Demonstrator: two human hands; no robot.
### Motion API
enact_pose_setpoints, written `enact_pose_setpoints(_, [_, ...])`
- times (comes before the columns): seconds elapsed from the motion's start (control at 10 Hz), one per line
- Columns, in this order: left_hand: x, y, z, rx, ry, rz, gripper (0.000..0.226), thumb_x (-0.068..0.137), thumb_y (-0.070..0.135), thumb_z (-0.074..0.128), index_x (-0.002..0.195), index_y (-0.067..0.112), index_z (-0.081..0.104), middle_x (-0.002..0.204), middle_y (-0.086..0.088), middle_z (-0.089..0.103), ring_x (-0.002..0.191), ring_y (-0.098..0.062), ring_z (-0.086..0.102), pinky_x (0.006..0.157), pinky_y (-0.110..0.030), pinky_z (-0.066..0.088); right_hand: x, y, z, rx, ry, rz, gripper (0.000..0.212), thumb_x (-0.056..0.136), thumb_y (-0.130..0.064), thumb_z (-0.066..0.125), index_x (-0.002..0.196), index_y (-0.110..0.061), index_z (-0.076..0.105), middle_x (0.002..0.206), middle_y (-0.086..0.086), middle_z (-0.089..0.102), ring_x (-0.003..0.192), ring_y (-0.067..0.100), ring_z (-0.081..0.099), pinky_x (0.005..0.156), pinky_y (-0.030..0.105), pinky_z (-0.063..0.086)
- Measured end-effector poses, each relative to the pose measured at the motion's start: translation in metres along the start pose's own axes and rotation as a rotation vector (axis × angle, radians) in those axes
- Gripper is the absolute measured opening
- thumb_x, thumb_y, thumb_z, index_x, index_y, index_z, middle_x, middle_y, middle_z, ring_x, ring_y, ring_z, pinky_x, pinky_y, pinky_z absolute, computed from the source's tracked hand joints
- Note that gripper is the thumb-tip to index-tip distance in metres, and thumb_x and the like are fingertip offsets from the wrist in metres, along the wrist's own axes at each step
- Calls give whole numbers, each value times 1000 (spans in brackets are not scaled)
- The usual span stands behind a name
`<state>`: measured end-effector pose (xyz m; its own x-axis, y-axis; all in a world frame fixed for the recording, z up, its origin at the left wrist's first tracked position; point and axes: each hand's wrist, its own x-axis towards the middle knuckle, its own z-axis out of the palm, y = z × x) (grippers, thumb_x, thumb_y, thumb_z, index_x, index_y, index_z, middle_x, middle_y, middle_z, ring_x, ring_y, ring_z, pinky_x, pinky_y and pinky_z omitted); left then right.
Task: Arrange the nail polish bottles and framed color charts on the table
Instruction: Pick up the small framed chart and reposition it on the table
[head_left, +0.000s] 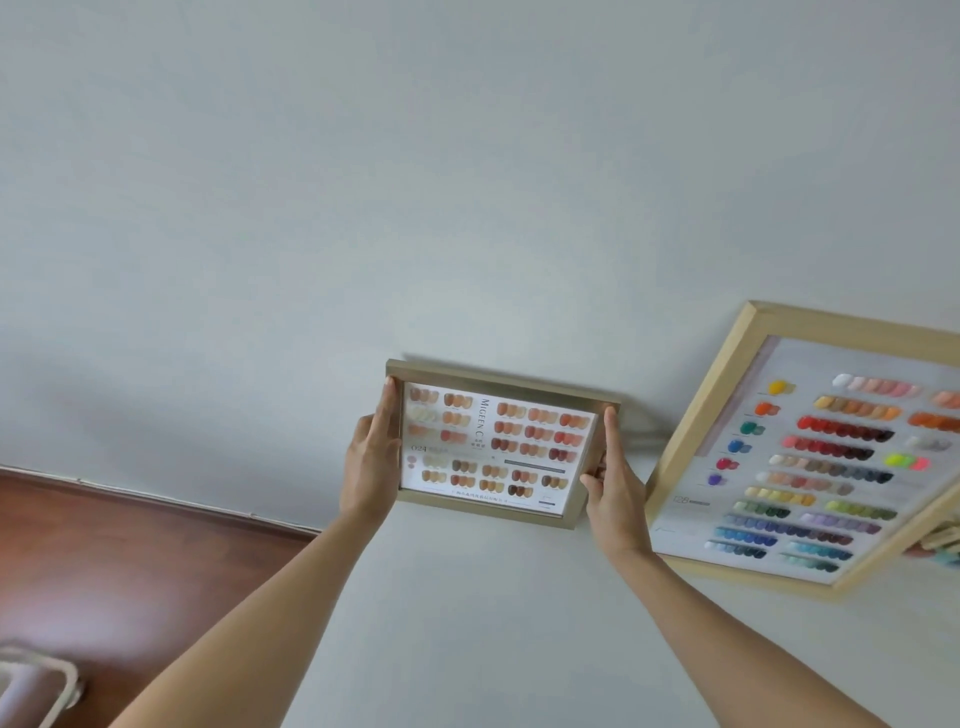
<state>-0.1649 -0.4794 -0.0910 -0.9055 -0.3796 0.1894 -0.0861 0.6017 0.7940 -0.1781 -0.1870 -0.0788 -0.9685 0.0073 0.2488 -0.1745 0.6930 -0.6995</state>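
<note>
A small framed color chart (496, 447) with a grey-gold frame and rows of orange and brown nail swatches stands against the white wall. My left hand (370, 467) grips its left edge and my right hand (615, 488) grips its right edge. To the right leans a larger framed color chart (810, 457) in a light wooden frame, with many rows of coloured swatches. No nail polish bottles can be made out clearly.
The white table surface (467, 623) runs under both frames. A reddish-brown wooden floor (130, 561) shows at the lower left, with part of a pale chair or stool (36, 686) in the corner. Blurred objects (940, 545) sit at the right edge.
</note>
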Motion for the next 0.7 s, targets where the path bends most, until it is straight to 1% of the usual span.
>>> enact_pose_setpoints(0.1, [3, 4, 4, -16, -2, -18, 88, 93, -2, 44, 142, 62, 11, 102, 8, 48, 88, 17, 51, 71, -1, 35, 5, 2, 1, -11, 14, 20, 107, 83, 9, 61, 143, -53, -3, 97, -1, 58, 79, 8, 58, 82, 20, 51])
enact_pose_setpoints(0.2, [7, 4, 6, -21, -8, -29, 85, 95, 1, 43, 142, 63, 10, 98, 12, 48, 87, 17, 51, 71, -1, 33, 7, 3, 2, -3, 8, 19, 107, 84, 9, 60, 143, -53, -3, 105, 1, 59, 83, 7, 59, 82, 9, 47])
enact_pose_setpoints(0.3, [7, 5, 5, -11, -26, -34, 84, 95, 2, 43, 143, 62, 9, 101, 10, 49, 88, 7, 56, 73, -4, 36, 7, -1, 0, 0, -8, 37, 108, 83, 9, 61, 142, -54, -4, 113, 2, 59, 89, 6, 58, 88, 19, 50])
enact_pose_setpoints(0.4, [1, 9, 1, 41, -14, 24, 83, 95, 5, 46, 145, 59, 5, 115, 0, 53, 90, -9, 54, 81, -23, 44, 2, -11, -3, 1, 2, 33, 110, 82, 7, 64, 142, -54, -6, 127, 5, 54, 100, 1, 51, 91, 17, 44])
enact_pose_setpoints(0.5, [-14, 16, -3, 82, 12, 48, 84, 96, 7, 48, 146, 56, 2, 142, -7, 41, 102, -16, 55, 86, -30, 43, -11, -25, -10, -21, 16, -10, 111, 83, 5, 64, 142, -52, -10, 143, 8, 39, 118, 9, 48, 97, 25, 43])
enact_pose_setpoints(0.6, [-32, 26, -12, 99, 17, 10, 85, 94, -2, 47, 147, 51, 8, 155, -10, 20, 130, -29, 44, 97, -41, 44, -29, -39, -22, -52, 14, -62, 105, 87, 0, 61, 141, -52, -13, 154, 6, 22, 135, 20, 39, 103, 37, 43])
enact_pose_setpoints(0.7, [-59, 44, -20, 124, 46, 16, 83, 92, -8, 48, 150, 43, 17, 154, -12, 20, 139, -32, 31, 104, -48, 45, -48, -50, -41, -39, 9, -80, 95, 90, -6, 58, 142, -49, -9, 154, 4, 21, 134, 19, 40, 102, 36, 43])
